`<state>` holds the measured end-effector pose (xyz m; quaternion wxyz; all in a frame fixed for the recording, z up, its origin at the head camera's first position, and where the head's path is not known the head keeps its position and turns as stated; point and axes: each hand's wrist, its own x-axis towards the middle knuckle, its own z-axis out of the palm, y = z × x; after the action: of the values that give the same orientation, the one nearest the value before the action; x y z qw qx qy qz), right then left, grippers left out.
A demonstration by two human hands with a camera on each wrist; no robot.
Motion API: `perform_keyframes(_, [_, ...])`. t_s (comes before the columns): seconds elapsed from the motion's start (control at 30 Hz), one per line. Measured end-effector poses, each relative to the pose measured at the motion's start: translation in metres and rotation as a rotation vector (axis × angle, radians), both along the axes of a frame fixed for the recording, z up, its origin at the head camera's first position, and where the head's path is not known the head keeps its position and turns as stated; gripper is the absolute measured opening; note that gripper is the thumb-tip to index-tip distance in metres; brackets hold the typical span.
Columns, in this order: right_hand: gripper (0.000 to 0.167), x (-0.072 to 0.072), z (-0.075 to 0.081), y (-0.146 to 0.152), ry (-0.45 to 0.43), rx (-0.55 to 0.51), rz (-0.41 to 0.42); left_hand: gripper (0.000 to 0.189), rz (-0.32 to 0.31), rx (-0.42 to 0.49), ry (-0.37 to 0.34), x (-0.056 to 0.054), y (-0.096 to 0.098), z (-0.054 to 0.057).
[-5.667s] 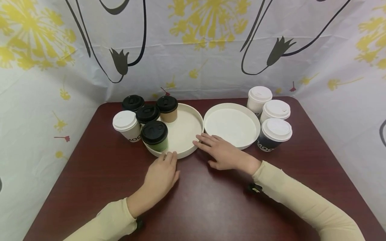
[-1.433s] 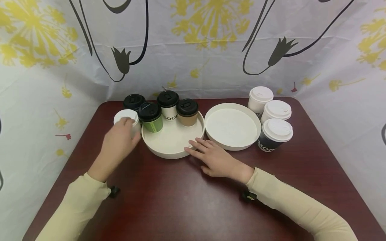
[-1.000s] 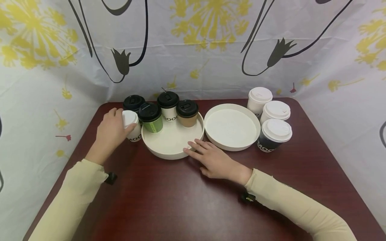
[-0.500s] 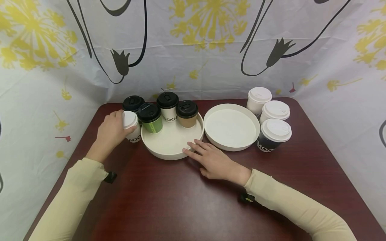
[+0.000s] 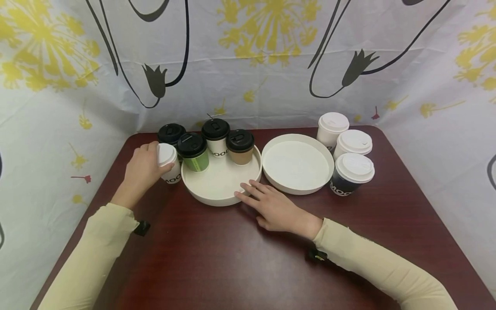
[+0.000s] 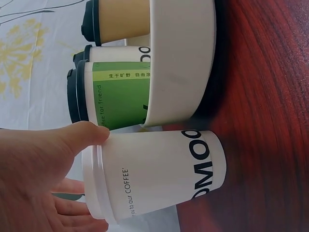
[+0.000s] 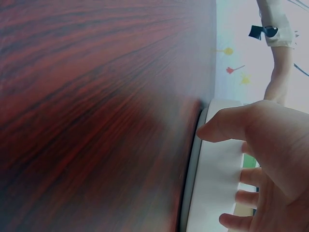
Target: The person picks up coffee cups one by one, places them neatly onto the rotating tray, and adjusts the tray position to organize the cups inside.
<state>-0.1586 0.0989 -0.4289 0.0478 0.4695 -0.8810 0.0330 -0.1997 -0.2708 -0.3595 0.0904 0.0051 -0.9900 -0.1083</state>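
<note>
At the left of the table my left hand (image 5: 142, 168) grips the lid of a white paper coffee cup (image 6: 159, 169) with a white lid; thumb and fingers lie on opposite sides, and the cup stands beside the left tray. That round cream tray (image 5: 217, 189) holds a green coffee cup (image 5: 197, 162), a white cup (image 5: 218, 146) and a brown cup (image 5: 241, 156), all black-lidded. My right hand (image 5: 277, 209) rests at the tray's front right rim, its fingers spread and fairly straight. The right wrist view shows its thumb (image 7: 222, 128) against the tray's outer wall.
Another black-lidded cup (image 5: 170, 132) stands behind the white-lidded one, partly hidden. To the right, a second round tray (image 5: 298, 165) touches or nearly touches the first. Three white-lidded cups, including a dark one (image 5: 345, 183), stand beside it. A patterned cloth (image 5: 248, 86) hangs behind the table.
The green, white and brown cups have shifted to new places in the left tray. My left hand has gone from the tray's front to the white-lidded cup and taken hold. The right hand moved slightly left.
</note>
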Motion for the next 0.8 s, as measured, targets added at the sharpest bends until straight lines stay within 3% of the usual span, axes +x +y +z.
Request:
perform_keyframes(0.27, [0.086,0.001,0.001,-0.001,-0.005,-0.009,-0.004,0.079,0.009,0.016,0.034,0.005,-0.001,0.007])
perform_keyframes(0.8, [0.089,0.004,0.0,-0.003,-0.009,0.007,-0.016,0.078,-0.009,0.009,0.072,0.028,0.02,0.038])
